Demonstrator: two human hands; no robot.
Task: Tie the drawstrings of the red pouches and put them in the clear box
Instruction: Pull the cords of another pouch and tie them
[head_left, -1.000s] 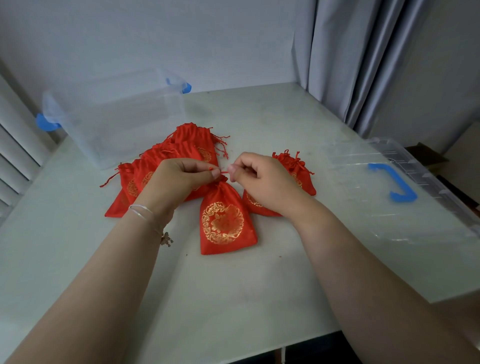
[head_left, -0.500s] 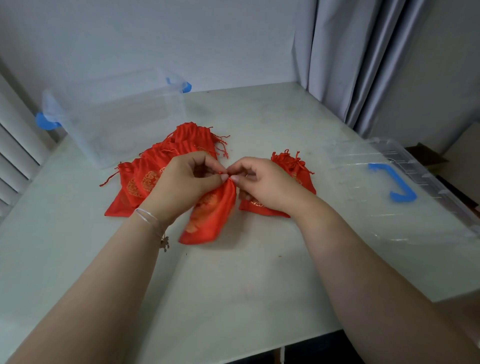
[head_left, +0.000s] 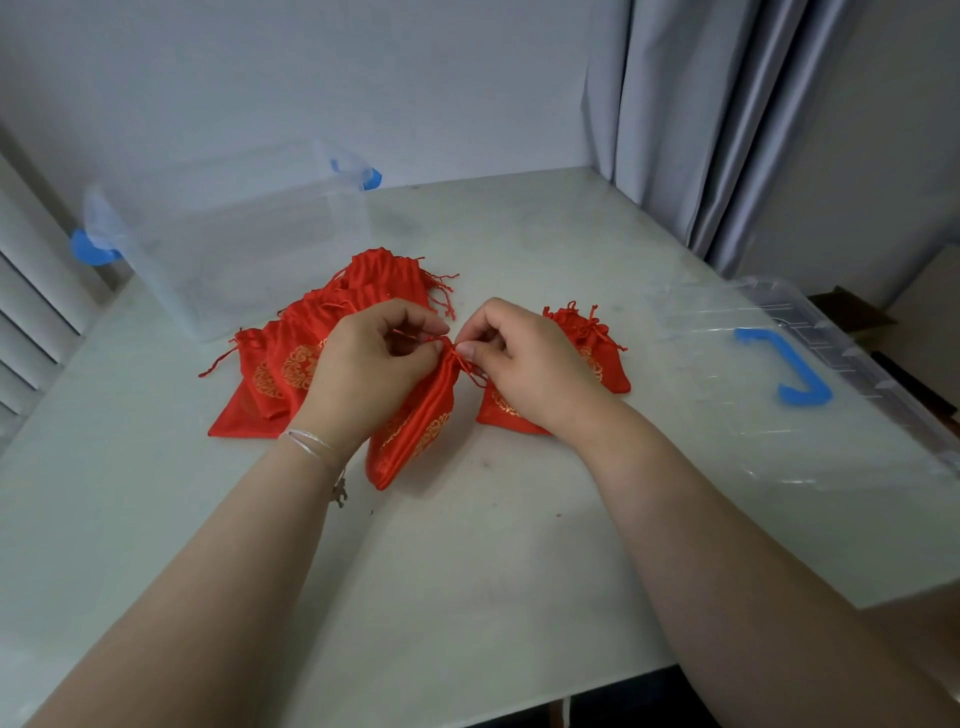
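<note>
Both hands (head_left: 441, 358) on pouch drawstring (head_left: 457, 353)

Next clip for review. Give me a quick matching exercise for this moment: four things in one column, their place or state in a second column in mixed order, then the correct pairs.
Things
1. clear box
2. box lid
3. pouch in hands
4. tied pouch

Place or state
A. flat on the table's right side, blue handle up
B. far left, no pouches inside
C. lying behind the right hand, strings knotted
D. neck pinched by both hands, left hand included

Pairs: 1-B, 2-A, 3-D, 4-C
</note>
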